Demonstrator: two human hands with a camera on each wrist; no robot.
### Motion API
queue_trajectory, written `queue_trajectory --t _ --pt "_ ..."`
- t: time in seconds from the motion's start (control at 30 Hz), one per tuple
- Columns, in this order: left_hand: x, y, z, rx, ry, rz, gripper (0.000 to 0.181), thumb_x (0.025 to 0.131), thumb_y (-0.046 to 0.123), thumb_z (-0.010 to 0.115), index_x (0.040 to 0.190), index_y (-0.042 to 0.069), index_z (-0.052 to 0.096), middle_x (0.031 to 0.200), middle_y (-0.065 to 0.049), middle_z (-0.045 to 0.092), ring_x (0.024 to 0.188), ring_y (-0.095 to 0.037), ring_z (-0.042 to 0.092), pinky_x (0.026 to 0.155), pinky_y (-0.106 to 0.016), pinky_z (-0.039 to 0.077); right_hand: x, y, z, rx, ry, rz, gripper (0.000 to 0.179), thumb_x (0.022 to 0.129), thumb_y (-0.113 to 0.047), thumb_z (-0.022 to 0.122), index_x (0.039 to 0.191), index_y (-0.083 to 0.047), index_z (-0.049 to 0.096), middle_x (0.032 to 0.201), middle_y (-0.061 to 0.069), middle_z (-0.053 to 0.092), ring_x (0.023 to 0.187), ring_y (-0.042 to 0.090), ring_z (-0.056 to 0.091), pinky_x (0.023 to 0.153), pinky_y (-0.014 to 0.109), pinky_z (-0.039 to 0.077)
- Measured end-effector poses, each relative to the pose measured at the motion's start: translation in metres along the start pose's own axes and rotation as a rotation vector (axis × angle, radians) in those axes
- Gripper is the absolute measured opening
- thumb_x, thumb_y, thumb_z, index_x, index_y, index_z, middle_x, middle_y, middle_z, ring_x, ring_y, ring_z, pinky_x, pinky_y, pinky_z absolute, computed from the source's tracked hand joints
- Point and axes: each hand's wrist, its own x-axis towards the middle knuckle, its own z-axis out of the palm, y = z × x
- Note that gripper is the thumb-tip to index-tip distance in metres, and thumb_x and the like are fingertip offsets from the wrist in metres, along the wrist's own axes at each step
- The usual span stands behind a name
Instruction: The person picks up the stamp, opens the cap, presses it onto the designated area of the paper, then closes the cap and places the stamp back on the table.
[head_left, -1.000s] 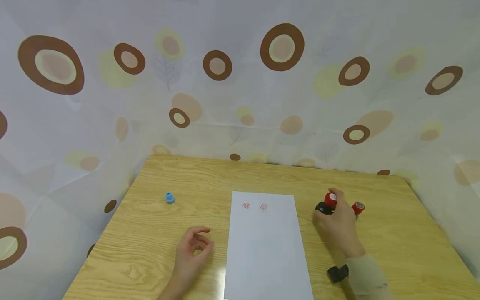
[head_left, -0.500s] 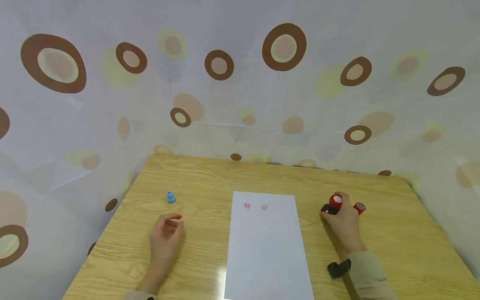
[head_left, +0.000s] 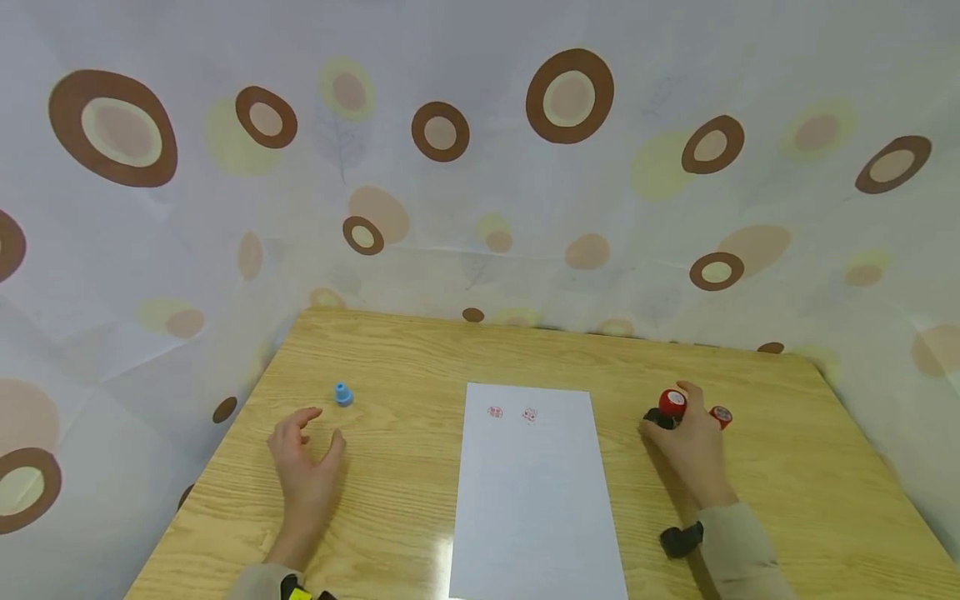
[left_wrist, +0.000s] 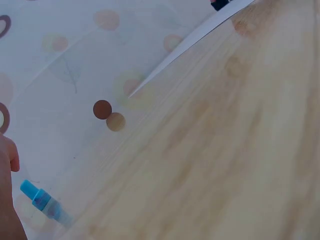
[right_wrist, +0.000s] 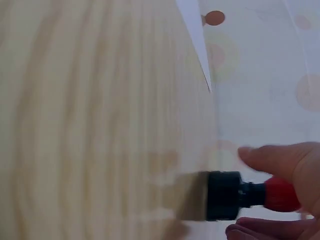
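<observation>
A stamp with a red knob and a black base stands upright on the wooden table. My right hand surrounds it; in the right wrist view, thumb and fingers are spread apart on either side, with a gap between thumb and base. Further left, my left hand hovers with fingers spread and nothing between them. Just beyond its fingertips stands a small blue tapered piece, seen in the left wrist view as a stepped blue top over a paler lower part.
A white sheet of paper with two red stamp prints near its far edge lies mid-table. Another red-topped stamp stands right of my right hand. A patterned cloth hangs behind the table.
My left hand has moved left, close to the blue piece, and its fingers have spread. My right hand has shifted the black-and-red stamp slightly right and loosened its fingers from it.
</observation>
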Motion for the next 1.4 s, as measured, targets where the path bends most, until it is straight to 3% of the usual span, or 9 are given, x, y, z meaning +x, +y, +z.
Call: queue_trajectory --t 0.1,0.27,0.33,0.43,0.53,0.73,0.93,1.1,1.4 --pt "0.003 -0.005 0.002 0.04 -0.023 -0.088 0.052 0.074 -0.01 0.074 0.122 -0.009 0.054 0.121 -0.024 0.05 0.106 -0.039 0.038 0.083 -0.031 0.03 -0.006 -0.01 -0.008 -0.041 0.0 -0.029 0.093 0.083 -0.025 0.081 0.149 0.005 0.023 0.098 0.033 0.061 0.069 0.036 0.06 0.06 0.049 0.052" --pt "0.014 -0.01 0.006 0.093 -0.102 -0.261 0.064 0.077 -0.003 0.075 0.133 -0.008 0.044 0.129 -0.027 0.041 0.117 -0.04 0.033 0.092 -0.049 0.033 -0.024 -0.035 -0.021 -0.058 0.057 -0.089 0.087 0.088 -0.022 0.075 0.15 0.007 0.022 0.123 0.041 0.051 0.093 0.053 0.059 0.069 0.062 0.051" --pt "0.02 -0.012 0.008 0.105 -0.134 -0.305 0.068 0.077 0.0 0.075 0.136 -0.008 0.041 0.13 -0.027 0.04 0.117 -0.041 0.034 0.094 -0.052 0.033 -0.03 -0.044 -0.025 -0.022 0.13 -0.131 0.078 0.089 -0.018 0.073 0.149 0.005 0.029 0.117 0.035 0.057 0.089 0.048 0.061 0.065 0.053 0.054" --pt "0.029 -0.017 0.011 0.116 -0.18 -0.379 0.075 0.077 0.005 0.076 0.141 -0.007 0.037 0.132 -0.025 0.041 0.115 -0.039 0.036 0.092 -0.047 0.035 -0.037 -0.058 -0.027 0.095 0.252 -0.258 0.053 0.088 -0.008 0.073 0.135 0.002 0.05 0.091 0.019 0.066 0.068 0.025 0.063 0.055 0.029 0.052" --pt "0.037 -0.021 0.013 0.136 -0.237 -0.443 0.077 0.078 0.011 0.077 0.142 -0.004 0.037 0.132 -0.02 0.045 0.114 -0.036 0.039 0.092 -0.044 0.034 -0.041 -0.07 -0.025 0.244 0.277 -0.399 0.034 0.085 0.004 0.071 0.118 0.0 0.063 0.071 0.005 0.064 0.051 0.006 0.053 0.046 0.014 0.043" --pt "0.044 -0.028 0.016 0.24 -0.338 -0.418 0.066 0.078 0.02 0.078 0.135 0.0 0.05 0.123 -0.016 0.054 0.109 -0.034 0.044 0.095 -0.048 0.031 -0.048 -0.09 -0.02 0.399 0.13 -0.591 0.039 0.078 0.02 0.068 0.113 0.003 0.064 0.065 0.002 0.061 0.045 0.004 0.048 0.041 0.017 0.04" --pt "0.046 -0.035 0.02 0.257 -0.315 -0.383 0.042 0.08 0.02 0.079 0.116 0.003 0.065 0.113 -0.014 0.059 0.102 -0.032 0.046 0.095 -0.048 0.029 -0.058 -0.111 -0.018 0.394 -0.097 -0.733 0.038 0.079 0.016 0.071 0.109 -0.007 0.066 0.07 -0.005 0.061 0.052 0.001 0.05 0.047 0.016 0.045" --pt "0.047 -0.038 0.021 0.265 -0.296 -0.357 0.03 0.081 0.021 0.079 0.103 0.003 0.07 0.107 -0.014 0.062 0.099 -0.033 0.047 0.096 -0.049 0.029 -0.068 -0.131 -0.023 0.357 -0.245 -0.784 0.032 0.085 0.003 0.074 0.109 -0.017 0.068 0.075 -0.014 0.062 0.061 0.0 0.053 0.053 0.018 0.048" --pt "0.045 -0.035 0.02 0.288 -0.328 -0.319 0.031 0.081 0.022 0.079 0.103 0.001 0.07 0.107 -0.015 0.064 0.096 -0.033 0.048 0.094 -0.051 0.029 -0.076 -0.147 -0.02 0.412 -0.246 -0.911 0.032 0.08 0.007 0.075 0.103 -0.013 0.069 0.077 -0.01 0.065 0.062 0.001 0.054 0.056 0.012 0.045"
